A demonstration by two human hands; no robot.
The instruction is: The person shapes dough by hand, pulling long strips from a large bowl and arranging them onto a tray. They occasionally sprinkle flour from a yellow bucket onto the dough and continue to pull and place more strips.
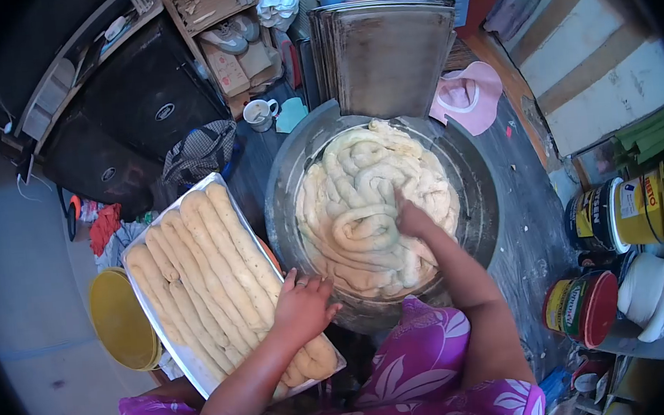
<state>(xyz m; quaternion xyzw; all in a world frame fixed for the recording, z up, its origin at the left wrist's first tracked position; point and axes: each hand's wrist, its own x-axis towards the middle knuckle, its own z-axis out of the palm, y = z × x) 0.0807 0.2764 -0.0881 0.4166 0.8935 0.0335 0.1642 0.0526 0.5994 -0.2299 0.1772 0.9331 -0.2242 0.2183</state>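
A wide dark round basin (480,188) holds a heap of pale dough (365,228), coiled in thick ropes and dusted with flour. My right hand (413,218) is in the right part of this heap, its fingers curled into the dough and partly hidden. On my left, a white-rimmed tray (142,289) tilts across my lap, filled with long dough ropes (210,260) laid side by side. My left hand (306,299) lies across the tray's right side near the basin rim, fingers spread, holding nothing.
Dark metal sheets (387,59) stand upright behind the basin, beside a pink cap (470,97). A mug (261,115) is at the back left. Paint buckets (582,309) line the right side. A yellow bucket (123,321) stands left of the tray.
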